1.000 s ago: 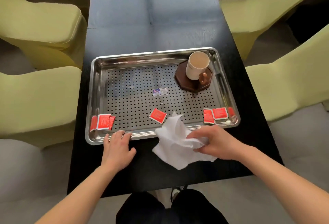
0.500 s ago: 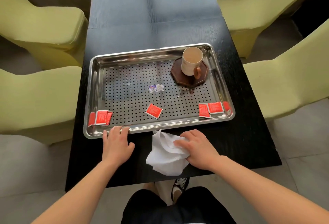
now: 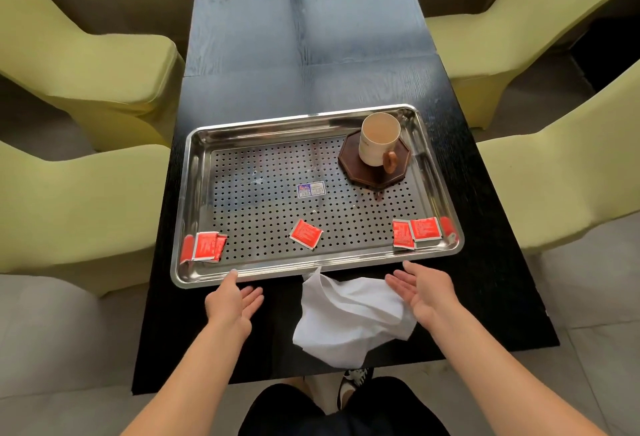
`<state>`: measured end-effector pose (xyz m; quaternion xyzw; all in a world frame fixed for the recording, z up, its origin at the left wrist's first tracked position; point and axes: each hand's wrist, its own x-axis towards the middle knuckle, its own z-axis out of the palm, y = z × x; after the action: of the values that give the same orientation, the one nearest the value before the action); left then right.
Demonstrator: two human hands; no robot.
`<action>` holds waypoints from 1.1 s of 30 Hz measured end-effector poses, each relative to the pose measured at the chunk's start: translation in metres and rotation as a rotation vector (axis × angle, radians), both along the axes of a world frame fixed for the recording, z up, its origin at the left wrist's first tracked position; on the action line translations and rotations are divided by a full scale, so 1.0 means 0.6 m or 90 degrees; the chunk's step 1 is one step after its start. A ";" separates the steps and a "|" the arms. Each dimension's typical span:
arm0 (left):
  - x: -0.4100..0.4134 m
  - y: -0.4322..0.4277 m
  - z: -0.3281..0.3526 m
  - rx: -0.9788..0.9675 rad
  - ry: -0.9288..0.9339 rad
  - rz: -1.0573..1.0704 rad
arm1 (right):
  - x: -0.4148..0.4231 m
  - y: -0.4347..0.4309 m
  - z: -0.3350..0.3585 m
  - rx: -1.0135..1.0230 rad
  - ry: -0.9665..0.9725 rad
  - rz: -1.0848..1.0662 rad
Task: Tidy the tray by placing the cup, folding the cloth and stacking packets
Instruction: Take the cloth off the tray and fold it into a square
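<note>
Left hand [image 3: 232, 304] and right hand [image 3: 424, 292] spread wide, empty. Crumpled cloth [image 3: 349, 318] lies between them, tray [image 3: 277, 271] rim just beyond.

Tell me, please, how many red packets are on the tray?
5 packets. Two overlap in the tray's near left corner, one lies mid-front, and two sit side by side at the near right. Red patches on the side walls may be reflections or further packets.

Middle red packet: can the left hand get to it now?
Likely yes: left hand is open and empty at the rim of the tray, and only its bare floor lies before the middle packet.
</note>
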<state>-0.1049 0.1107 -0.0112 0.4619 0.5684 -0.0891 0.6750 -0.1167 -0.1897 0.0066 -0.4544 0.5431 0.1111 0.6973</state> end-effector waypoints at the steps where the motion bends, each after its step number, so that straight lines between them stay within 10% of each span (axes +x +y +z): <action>1: 0.008 0.000 -0.001 -0.028 -0.006 0.029 | 0.008 0.001 -0.005 0.008 0.003 -0.017; 33: 0.192 0.003 -0.052 -0.046 -0.086 0.128 | 0.214 -0.003 -0.046 0.003 -0.054 -0.127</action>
<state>0.0102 0.1123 -0.0427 0.3832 0.5613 -0.0102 0.7335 0.0116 -0.1916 -0.0210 -0.4009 0.5555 0.0235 0.7281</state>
